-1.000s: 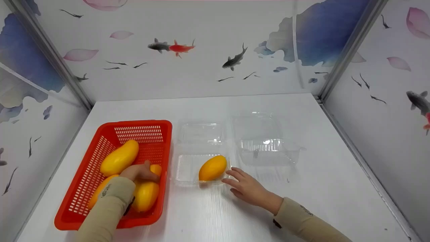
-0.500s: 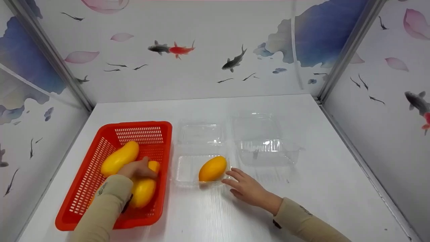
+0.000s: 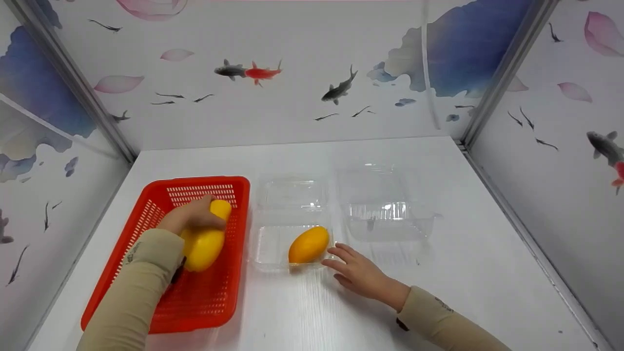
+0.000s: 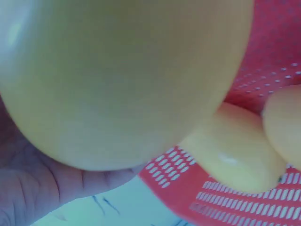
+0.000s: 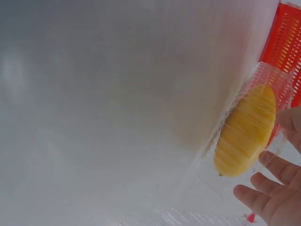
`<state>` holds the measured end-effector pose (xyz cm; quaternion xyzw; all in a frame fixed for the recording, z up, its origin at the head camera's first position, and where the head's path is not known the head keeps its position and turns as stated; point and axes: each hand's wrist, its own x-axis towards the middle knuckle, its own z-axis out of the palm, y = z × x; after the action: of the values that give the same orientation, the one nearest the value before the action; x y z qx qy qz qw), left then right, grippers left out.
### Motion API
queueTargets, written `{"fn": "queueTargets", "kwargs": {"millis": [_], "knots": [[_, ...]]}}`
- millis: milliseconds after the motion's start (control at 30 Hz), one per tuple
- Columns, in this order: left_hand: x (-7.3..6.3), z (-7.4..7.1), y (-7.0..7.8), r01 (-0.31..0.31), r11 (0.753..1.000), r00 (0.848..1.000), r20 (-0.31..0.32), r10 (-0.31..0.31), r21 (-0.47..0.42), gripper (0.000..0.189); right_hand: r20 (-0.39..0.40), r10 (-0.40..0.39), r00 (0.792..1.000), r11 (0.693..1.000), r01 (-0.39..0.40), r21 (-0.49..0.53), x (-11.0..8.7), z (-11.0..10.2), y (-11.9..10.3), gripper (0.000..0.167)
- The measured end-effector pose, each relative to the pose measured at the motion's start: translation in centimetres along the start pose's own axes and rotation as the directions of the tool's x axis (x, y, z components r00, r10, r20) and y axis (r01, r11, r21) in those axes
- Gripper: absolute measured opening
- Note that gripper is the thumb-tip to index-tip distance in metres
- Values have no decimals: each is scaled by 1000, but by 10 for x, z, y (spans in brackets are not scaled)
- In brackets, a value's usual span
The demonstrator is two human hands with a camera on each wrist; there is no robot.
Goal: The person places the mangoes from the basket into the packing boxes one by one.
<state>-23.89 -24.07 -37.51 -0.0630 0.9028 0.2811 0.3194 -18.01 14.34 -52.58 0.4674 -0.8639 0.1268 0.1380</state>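
Observation:
In the head view my left hand (image 3: 192, 214) grips a yellow mango (image 3: 204, 249) from above, over the red basket (image 3: 237, 273). That mango (image 4: 127, 84) fills much of the left wrist view, with fingers curled along its side. Behind it, two more mangoes (image 4: 240, 150) lie in the basket; the hand and sleeve hide them in the head view. Another mango (image 3: 308, 244) lies tilted in the open clear plastic box (image 3: 273, 243). My right hand (image 3: 363, 275) stays at the right side of this box with its fingers spread, fingertips right at the wall (image 5: 282, 146).
A second clear plastic box (image 3: 390, 226), with its lid raised behind, stands to the right of the first. The first box's lid (image 3: 292, 195) lies folded back. Printed panels (image 3: 302, 112) enclose the white table (image 3: 302, 317) at the back and sides.
My left hand has shifted toward the back of the basket, carrying the gripped mango up and away from the front end. My right hand and the boxed mango have stayed put.

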Motion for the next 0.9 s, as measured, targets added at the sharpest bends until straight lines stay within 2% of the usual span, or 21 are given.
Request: {"fn": "queueTargets", "kwargs": {"millis": [133,267,433,567,733,900], "knots": [[-7,-4,20,-44,999,998,-40,44,3,99,15,8,1000,1000,-8,5,0,-1,0,43],[-9,2,45,-49,999,995,-88,47,-20,94,32,20,999,1000,-20,11,0,0,0,42],[-2,20,75,-89,996,987,-129,92,31,84,48,25,999,1000,-25,-2,0,0,1,42],[6,36,94,-114,992,985,-121,119,51,80,53,26,998,1000,-25,-5,-1,-2,1,43],[17,57,110,-147,988,982,-109,152,56,76,67,32,997,999,-32,-5,-2,-4,2,43],[32,76,114,-169,981,975,-128,181,100,78,75,36,997,999,-35,-6,-2,-7,2,41]]}}
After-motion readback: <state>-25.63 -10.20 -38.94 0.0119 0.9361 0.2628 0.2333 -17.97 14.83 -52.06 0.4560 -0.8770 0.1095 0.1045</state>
